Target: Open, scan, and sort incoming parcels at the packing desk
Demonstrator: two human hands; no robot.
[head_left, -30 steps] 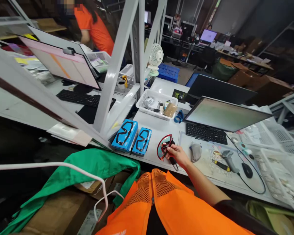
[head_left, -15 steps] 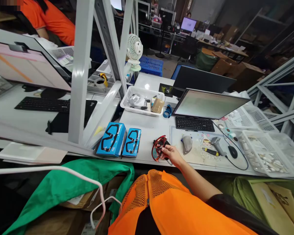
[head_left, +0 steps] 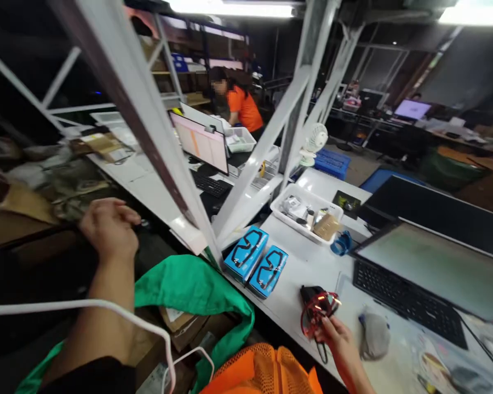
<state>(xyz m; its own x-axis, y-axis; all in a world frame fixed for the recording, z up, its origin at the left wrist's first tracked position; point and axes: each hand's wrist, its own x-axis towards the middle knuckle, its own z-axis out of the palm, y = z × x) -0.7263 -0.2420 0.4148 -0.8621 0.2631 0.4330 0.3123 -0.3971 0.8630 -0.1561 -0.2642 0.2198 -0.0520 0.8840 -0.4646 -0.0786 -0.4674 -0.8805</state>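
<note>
My right hand [head_left: 340, 340] pinches a pair of red-framed glasses [head_left: 305, 323] by one side, low over the desk front. Touching or just behind the glasses is a black pouch-like piece [head_left: 311, 295] with a cord loop hanging below; I cannot tell whether the hand also holds it. My left hand [head_left: 110, 230] is raised at the left, away from the desk, with its fingers curled. What it holds, if anything, is hidden. Two blue boxes with a goggles picture, a larger box [head_left: 246, 253] and a smaller box [head_left: 268, 271], stand left of the glasses.
A white basket [head_left: 281, 210] of small packets, a blue tape roll [head_left: 341, 244], a keyboard [head_left: 408, 301], a monitor [head_left: 439, 262] and a grey bundle [head_left: 374, 335] occupy the desk. Metal posts [head_left: 267, 137] rise beside the boxes. A white cable [head_left: 107, 305] crosses low left. A co-worker [head_left: 244, 106] stands behind.
The view has swung left and up. My left hand has come into view at the left. My right hand still grips the red glasses, and the black piece behind them shows more.
</note>
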